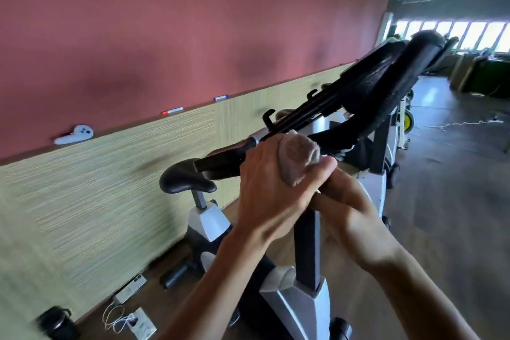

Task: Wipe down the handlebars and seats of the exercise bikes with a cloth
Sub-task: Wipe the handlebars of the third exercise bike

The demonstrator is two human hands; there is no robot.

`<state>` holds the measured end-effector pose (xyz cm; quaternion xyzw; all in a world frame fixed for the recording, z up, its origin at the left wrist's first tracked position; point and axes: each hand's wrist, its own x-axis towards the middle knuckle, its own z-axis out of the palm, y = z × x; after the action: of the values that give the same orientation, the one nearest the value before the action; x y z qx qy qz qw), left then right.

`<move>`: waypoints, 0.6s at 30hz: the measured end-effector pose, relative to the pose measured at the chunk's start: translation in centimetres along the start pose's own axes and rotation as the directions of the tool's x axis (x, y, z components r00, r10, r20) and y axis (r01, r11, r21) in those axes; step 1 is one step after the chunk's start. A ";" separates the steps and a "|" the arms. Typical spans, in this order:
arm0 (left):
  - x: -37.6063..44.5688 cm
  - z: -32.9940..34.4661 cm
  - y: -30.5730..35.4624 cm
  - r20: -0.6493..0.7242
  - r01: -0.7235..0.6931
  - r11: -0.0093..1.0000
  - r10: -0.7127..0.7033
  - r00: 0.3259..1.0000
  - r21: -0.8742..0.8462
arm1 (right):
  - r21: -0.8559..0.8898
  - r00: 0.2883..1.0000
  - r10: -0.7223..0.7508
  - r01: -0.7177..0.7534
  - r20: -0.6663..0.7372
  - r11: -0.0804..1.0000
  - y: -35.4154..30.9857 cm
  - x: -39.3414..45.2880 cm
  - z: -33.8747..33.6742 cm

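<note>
Cloth [298, 157] is sitting bunched against the handlebar [220, 161], with the left hand [271, 190] curling round it and pressing it onto the bar. The right hand [347, 201] is lying just beside and under the left, touching it; its fingers are hidden behind the left hand and the stem, so whether it is gripping anything cannot be told.

Risk, as a judgement: the cloth is wadded into a roll, so only a small patch is likely touching the bar, and parts of the grip could go unwiped. The wad is also poking out past the thumb side of the left hand, and a hard stroke could be working it loose (it would drop toward the bike frame below the hands). The picture is blurred, so a fast head or arm swing may be sending the stroke off the bar.

Seat [187, 179] of the next bike is standing to the left of the left hand, apart from it.

Containers: a dark jar-like thing [56, 321] is standing on the floor far below-left of the hands; its contents are not visible.
</note>
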<state>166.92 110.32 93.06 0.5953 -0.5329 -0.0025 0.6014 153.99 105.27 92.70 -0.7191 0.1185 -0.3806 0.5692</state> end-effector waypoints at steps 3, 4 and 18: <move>0.5 0.5 1.0 0.044 -0.119 0.986 0.125 0.991 -0.114 | 0.038 0.997 -0.028 0.030 -0.073 0.999 -0.2 -0.2 -0.3; 0.7 0.6 1.2 0.048 -0.114 0.982 0.123 0.991 -0.150 | 0.049 0.996 -0.039 0.044 -0.085 0.998 -0.3 -0.2 -0.2; 11.0 4.6 3.5 -0.062 -0.104 0.881 0.085 0.994 -0.461 | -0.581 0.548 -0.545 0.126 -0.634 0.804 -6.5 -0.1 0.5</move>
<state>166.46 101.04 101.30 0.4079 -0.5330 -0.0884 0.7360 152.56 107.86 98.55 -0.6053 0.2956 -0.7167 0.1805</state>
